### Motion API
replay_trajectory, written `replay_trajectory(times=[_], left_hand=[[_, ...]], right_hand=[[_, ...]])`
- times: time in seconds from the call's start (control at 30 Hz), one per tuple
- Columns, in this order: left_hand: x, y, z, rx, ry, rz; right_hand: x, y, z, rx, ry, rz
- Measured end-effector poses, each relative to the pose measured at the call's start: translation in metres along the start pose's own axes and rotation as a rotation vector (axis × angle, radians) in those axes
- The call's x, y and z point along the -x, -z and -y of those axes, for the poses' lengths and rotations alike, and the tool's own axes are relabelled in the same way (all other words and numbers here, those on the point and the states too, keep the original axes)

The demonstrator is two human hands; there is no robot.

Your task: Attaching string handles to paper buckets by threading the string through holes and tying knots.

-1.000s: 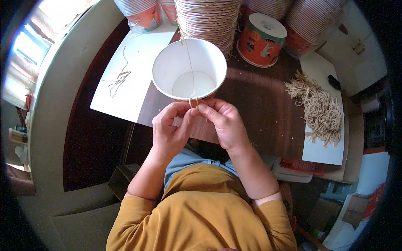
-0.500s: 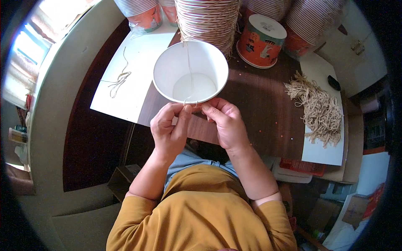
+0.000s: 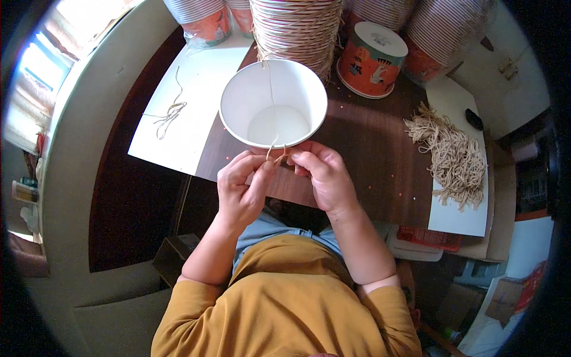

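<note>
A white-lined paper bucket (image 3: 238, 101) stands on the brown table, its open mouth tilted toward me. A thin string (image 3: 271, 89) runs across its inside from the far rim to the near rim. At the near rim my left hand (image 3: 242, 187) pinches the string's end between thumb and forefinger. My right hand (image 3: 324, 175) is closed beside it, thumb and fingers on the string just below the rim. A small loop of string shows between the two hands. The right fingertips are partly hidden behind the thumb and under the bucket's edge.
Behind the bucket rises a tall stack of nested buckets (image 3: 296, 35) with strings. An upside-down orange and green bucket (image 3: 373, 62) is to its right. A heap of beige strings (image 3: 455, 157) lies on white board at the right; loose strings (image 3: 171, 111) lie on a white sheet (image 3: 160, 143) at the left.
The bucket has shifted slightly right and down. Both hands have drawn the string a little away from the rim, and the loop between them now shows more.
</note>
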State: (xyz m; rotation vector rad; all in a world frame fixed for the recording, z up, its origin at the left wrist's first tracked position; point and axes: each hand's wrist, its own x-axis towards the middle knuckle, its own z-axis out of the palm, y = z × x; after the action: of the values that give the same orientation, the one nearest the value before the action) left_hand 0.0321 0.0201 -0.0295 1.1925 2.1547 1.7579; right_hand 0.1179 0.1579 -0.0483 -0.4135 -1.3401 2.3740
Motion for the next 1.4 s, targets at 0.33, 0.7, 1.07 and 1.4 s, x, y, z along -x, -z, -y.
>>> replay_trajectory(times=[0.33,0.7,1.07,1.4], left_hand=[[-0.003,0.004,-0.011,-0.387,-0.504,-0.125],[0.005,0.014,-0.030,-0.470,-0.856,-0.161],[-0.002,0.012,-0.015,-0.085,-0.918,0.101],[-0.018,0.056,-0.003,-0.138,-1.057,-0.294]], right_hand=[[0.010,-0.028,-0.002,-0.258,-0.184,0.074],[0.011,-0.030,0.000,-0.348,-0.235,-0.003],[-0.004,-0.020,0.051,1.112,0.130,0.069],[-0.039,-0.050,0.085,1.594,0.955,0.087]])
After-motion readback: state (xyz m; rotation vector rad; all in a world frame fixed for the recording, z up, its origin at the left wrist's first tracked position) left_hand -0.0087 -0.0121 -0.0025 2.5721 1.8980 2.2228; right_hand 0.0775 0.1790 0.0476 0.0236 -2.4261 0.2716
